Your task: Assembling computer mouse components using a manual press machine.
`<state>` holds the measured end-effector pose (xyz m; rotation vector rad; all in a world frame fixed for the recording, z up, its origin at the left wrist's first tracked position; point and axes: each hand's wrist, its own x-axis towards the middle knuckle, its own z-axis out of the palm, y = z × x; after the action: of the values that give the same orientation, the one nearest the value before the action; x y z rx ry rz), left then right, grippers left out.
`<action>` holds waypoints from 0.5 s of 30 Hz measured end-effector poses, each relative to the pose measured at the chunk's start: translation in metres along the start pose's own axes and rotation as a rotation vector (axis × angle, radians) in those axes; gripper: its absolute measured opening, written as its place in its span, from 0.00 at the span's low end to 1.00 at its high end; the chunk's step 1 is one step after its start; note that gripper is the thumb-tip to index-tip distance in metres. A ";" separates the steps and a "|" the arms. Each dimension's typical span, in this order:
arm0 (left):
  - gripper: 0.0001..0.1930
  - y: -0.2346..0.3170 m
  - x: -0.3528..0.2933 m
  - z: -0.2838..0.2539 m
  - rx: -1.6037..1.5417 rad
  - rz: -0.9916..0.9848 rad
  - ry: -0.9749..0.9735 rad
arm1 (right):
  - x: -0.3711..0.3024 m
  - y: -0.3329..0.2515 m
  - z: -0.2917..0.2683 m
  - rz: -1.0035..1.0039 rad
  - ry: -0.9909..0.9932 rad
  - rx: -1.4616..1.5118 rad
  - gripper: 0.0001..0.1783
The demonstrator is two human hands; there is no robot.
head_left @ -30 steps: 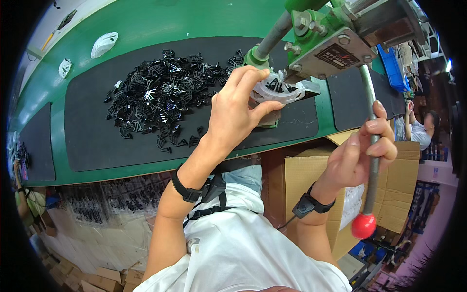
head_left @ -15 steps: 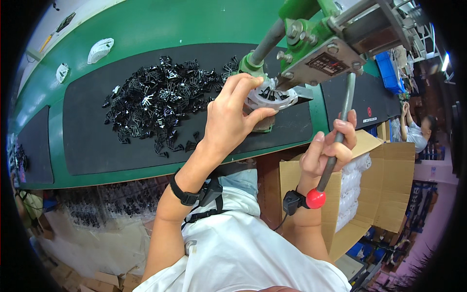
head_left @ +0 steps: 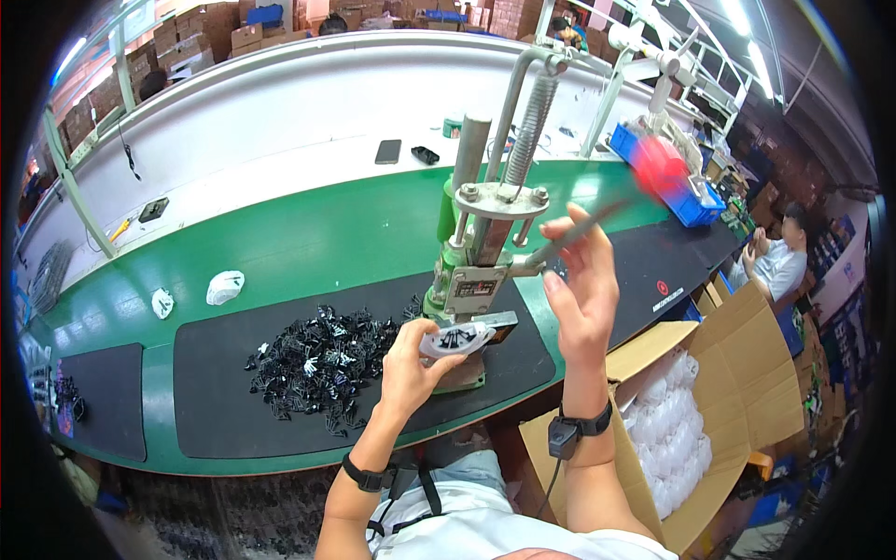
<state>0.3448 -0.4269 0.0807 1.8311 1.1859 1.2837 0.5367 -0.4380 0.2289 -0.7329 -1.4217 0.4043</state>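
Note:
My left hand (head_left: 411, 367) grips a white translucent plastic part (head_left: 429, 346) by its edge, thumb below and fingers above. Several black pieces sit inside that part, under the head of a green hand press (head_left: 474, 287). My right hand (head_left: 586, 303) is raised beside the press lever (head_left: 590, 222), palm facing it and fingers apart; the fingertips are close to the rod, and whether they touch it I cannot tell. The lever slants up to a red ball knob (head_left: 659, 168), blurred by motion. Left of the press lies a heap of small black plastic clips (head_left: 322, 364) on a black mat (head_left: 219, 401).
An open cardboard box (head_left: 747, 373) with white plastic parts (head_left: 665, 429) stands at my right. Two white pieces (head_left: 225, 287) lie on the green table (head_left: 345, 210). A blue bin (head_left: 695, 205) and a person (head_left: 779, 257) are at far right. A phone (head_left: 388, 151) lies farther back.
The lever has swung from pointing down toward me to pointing up and right. My right hand has risen and its fingers have loosened from the rod. My left hand still holds the part. The view has tilted up.

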 end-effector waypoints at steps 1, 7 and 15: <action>0.26 0.006 0.001 0.000 -0.029 -0.001 -0.005 | 0.011 0.003 0.000 0.040 -0.017 0.046 0.36; 0.19 0.003 -0.025 -0.036 0.092 0.236 -0.073 | -0.018 0.041 -0.011 0.186 0.105 -0.077 0.28; 0.23 -0.029 0.080 -0.125 -0.467 -0.277 -0.166 | -0.173 0.049 -0.086 0.377 0.033 -0.049 0.05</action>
<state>0.2285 -0.3447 0.1323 1.3526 0.9164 1.1119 0.6054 -0.5344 0.0687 -1.0475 -1.2649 0.6474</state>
